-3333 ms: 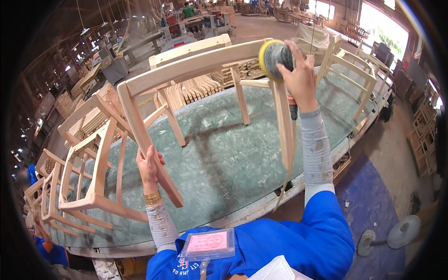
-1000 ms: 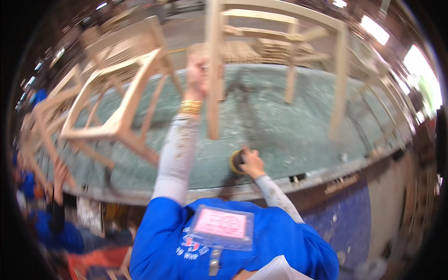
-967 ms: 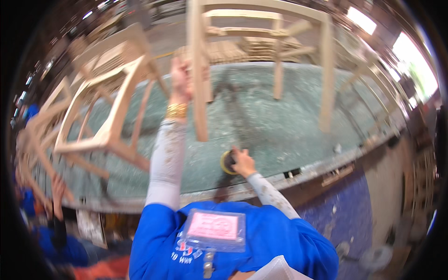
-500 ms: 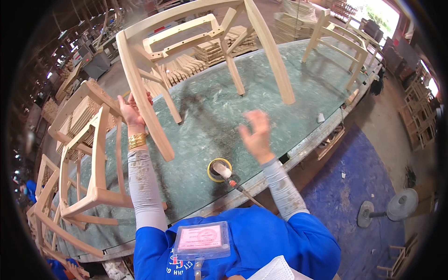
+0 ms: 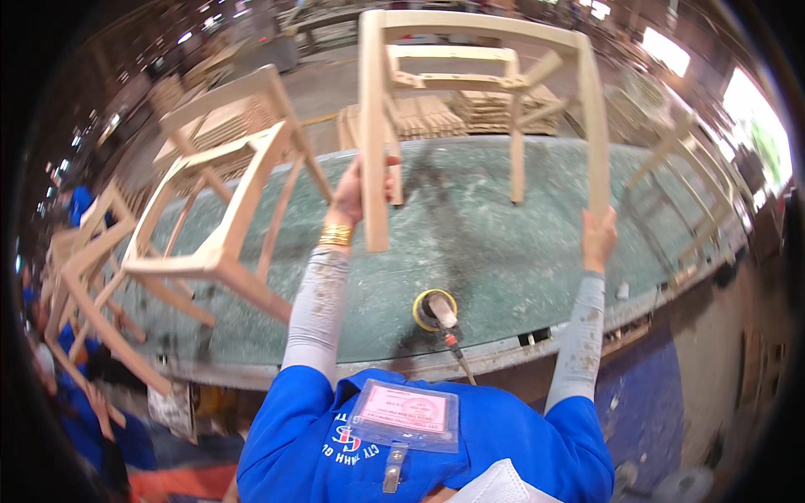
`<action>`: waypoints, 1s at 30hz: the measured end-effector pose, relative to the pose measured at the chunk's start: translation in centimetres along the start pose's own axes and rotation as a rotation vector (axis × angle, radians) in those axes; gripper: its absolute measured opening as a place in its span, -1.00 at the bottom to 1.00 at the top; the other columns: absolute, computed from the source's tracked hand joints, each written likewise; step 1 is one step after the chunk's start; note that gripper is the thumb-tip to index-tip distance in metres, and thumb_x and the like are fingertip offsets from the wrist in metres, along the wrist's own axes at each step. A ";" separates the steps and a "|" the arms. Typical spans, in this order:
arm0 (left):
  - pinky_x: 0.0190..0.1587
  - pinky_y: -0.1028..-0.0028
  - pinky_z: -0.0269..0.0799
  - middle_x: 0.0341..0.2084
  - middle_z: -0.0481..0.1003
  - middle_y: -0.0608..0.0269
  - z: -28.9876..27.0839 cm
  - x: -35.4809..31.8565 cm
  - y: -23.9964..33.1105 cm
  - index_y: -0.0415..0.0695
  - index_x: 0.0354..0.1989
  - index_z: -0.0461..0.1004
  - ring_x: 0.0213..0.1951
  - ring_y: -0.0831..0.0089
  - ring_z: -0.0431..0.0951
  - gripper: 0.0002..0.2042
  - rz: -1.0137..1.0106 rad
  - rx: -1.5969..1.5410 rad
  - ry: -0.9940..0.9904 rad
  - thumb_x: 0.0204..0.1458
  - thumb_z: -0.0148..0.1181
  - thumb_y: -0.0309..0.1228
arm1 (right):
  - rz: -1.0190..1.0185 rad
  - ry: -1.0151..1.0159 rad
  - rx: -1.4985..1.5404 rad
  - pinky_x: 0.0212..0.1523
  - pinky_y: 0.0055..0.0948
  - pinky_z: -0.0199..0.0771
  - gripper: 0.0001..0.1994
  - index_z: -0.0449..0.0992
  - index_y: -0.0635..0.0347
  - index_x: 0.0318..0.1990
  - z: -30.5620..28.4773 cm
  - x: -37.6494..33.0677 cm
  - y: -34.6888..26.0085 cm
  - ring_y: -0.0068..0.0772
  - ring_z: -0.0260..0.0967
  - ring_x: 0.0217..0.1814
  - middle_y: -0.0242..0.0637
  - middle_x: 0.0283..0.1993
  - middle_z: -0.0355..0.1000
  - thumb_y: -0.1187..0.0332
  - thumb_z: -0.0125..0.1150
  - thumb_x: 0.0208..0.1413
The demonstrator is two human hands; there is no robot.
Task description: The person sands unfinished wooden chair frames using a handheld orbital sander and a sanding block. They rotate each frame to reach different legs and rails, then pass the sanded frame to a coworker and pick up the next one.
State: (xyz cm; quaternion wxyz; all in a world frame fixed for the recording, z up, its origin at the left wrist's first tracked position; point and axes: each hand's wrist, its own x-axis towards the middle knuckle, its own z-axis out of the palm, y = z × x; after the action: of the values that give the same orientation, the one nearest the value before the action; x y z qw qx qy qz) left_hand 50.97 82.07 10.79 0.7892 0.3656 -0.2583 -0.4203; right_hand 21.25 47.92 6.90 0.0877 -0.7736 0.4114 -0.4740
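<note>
Over the far middle of the green-topped table [image 5: 478, 243] is a bare wooden chair frame [image 5: 594, 126]. My left hand [image 5: 352, 194] is closed round its left upright, fingers showing past the far side. Around the low end of the right upright, my right hand [image 5: 599, 239] is closed too. Between my forearms, near the front edge, a round sander [image 5: 436, 310] with a yellow-rimmed pad rests on the tabletop. Its hose runs back toward me.
Left of my left arm stands another chair frame [image 5: 220, 251], with more frames [image 5: 71, 260] beyond it. One chair frame [image 5: 713, 180] is at the far right. Stacked wooden parts [image 5: 428, 117] lie behind the table. Another person's hand [image 5: 99, 408] shows at lower left.
My right hand has moved from open above the table to a grip on the frame's right upright. The view has swung left, so the table and chairs appear farther right.
</note>
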 end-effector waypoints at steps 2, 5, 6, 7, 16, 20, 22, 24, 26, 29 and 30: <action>-0.51 0.54 0.41 -0.62 0.35 0.30 0.9 0.1 -0.5 -0.29 -0.10 0.34 -0.58 0.53 0.40 -0.43 0.028 0.025 0.086 0.22 -0.37 0.03 | -0.029 0.040 -0.010 -0.26 -0.09 0.38 -0.53 0.31 0.15 -0.05 -0.1 0.0 0.2 0.10 0.42 -0.19 -0.01 -0.23 0.46 0.16 0.29 -0.07; -0.53 0.53 0.41 -0.62 0.38 0.29 0.5 -0.9 -0.1 -0.28 -0.09 0.35 -0.60 0.52 0.40 -0.43 0.056 0.030 0.094 0.23 -0.40 0.03 | -0.027 0.003 0.023 -0.23 -0.10 0.37 -0.53 0.30 0.16 -0.05 0.4 0.1 -0.6 0.10 0.41 -0.17 0.00 -0.22 0.46 0.15 0.28 -0.07; -0.53 0.53 0.41 -0.62 0.38 0.28 0.7 -0.9 -0.2 -0.27 -0.08 0.35 -0.60 0.52 0.40 -0.43 0.055 0.030 0.093 0.23 -0.41 0.03 | -0.023 -0.003 0.022 -0.22 -0.11 0.37 -0.53 0.30 0.16 -0.05 0.3 0.2 -0.3 0.09 0.41 -0.16 0.01 -0.22 0.46 0.15 0.28 -0.07; -0.53 0.53 0.41 -0.62 0.39 0.28 1.1 -1.0 -0.3 -0.27 -0.08 0.35 -0.60 0.52 0.41 -0.43 0.052 0.033 0.091 0.23 -0.42 0.03 | -0.017 -0.010 0.021 -0.21 -0.11 0.36 -0.53 0.30 0.15 -0.05 0.3 0.2 0.1 0.09 0.41 -0.15 0.01 -0.21 0.45 0.16 0.28 -0.07; -0.35 0.46 0.46 -0.22 0.43 0.22 5.8 -3.0 -5.0 -0.21 0.09 0.24 -0.43 0.49 0.43 -0.47 0.132 -0.190 0.014 0.25 -0.45 -0.02 | 0.072 -0.155 -0.093 -0.10 -0.12 0.34 -0.51 0.29 0.11 -0.04 -1.5 3.3 2.0 0.05 0.38 -0.07 -0.04 -0.14 0.45 0.09 0.27 -0.08; -0.31 0.43 0.46 -0.12 0.42 0.25 6.6 -3.3 -6.6 -0.18 0.12 0.23 -0.41 0.46 0.44 -0.49 0.089 -0.301 -0.026 0.25 -0.42 -0.03 | 0.179 -0.172 -0.222 -0.02 -0.12 0.32 -0.46 0.29 0.06 -0.02 -2.1 4.1 2.2 -0.01 0.37 -0.01 -0.10 -0.10 0.45 0.01 0.28 -0.11; -0.31 0.43 0.46 -0.10 0.41 0.25 6.3 -3.3 -6.8 -0.18 0.12 0.22 -0.40 0.45 0.44 -0.49 0.085 -0.336 -0.043 0.25 -0.42 -0.04 | 0.219 -0.198 -0.251 -0.02 -0.12 0.32 -0.45 0.29 0.07 -0.02 -1.6 3.9 1.8 0.00 0.36 0.01 -0.09 -0.09 0.45 0.00 0.28 -0.12; -0.30 0.41 0.46 -0.22 0.45 0.21 6.2 -3.4 -7.2 -0.20 0.08 0.26 -0.39 0.41 0.47 -0.50 0.074 -0.375 -0.036 0.25 -0.39 -0.05 | 0.253 -0.214 -0.309 -0.02 -0.12 0.33 -0.44 0.29 0.07 -0.02 -1.5 3.9 1.9 0.02 0.36 0.01 -0.07 -0.08 0.44 -0.01 0.29 -0.13; -0.30 0.40 0.46 -0.30 0.46 0.20 6.2 -3.7 -7.2 -0.20 0.03 0.30 -0.39 0.40 0.48 -0.50 0.056 -0.391 -0.047 0.25 -0.37 -0.04 | 0.278 -0.225 -0.390 -0.02 -0.10 0.33 -0.43 0.29 0.08 -0.02 -1.4 4.0 2.4 0.04 0.36 0.02 -0.05 -0.08 0.44 -0.02 0.28 -0.13; -0.30 0.40 0.47 -0.39 0.45 0.20 5.7 -4.5 -6.4 -0.20 -0.04 0.34 -0.38 0.38 0.49 -0.52 0.088 -0.458 -0.042 0.24 -0.35 -0.03 | 0.233 -0.209 -0.428 -0.03 -0.10 0.35 -0.42 0.29 0.10 -0.03 -0.5 4.9 2.1 0.07 0.37 -0.01 0.01 -0.12 0.45 -0.02 0.29 -0.14; -0.31 0.40 0.47 -0.39 0.45 0.20 5.6 -4.6 -6.4 -0.20 -0.05 0.34 -0.39 0.39 0.49 -0.52 0.075 -0.456 -0.037 0.24 -0.34 -0.03 | 0.247 -0.239 -0.435 -0.02 -0.08 0.33 -0.41 0.28 0.11 -0.01 -0.6 4.7 2.0 0.07 0.34 0.02 0.02 -0.08 0.42 -0.02 0.29 -0.14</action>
State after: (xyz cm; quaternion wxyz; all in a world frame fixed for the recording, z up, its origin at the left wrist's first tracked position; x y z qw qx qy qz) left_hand 41.55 81.58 8.63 0.8617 0.1602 -0.1845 -0.4447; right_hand 20.68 43.40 9.31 0.0248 -0.7687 0.5814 -0.2655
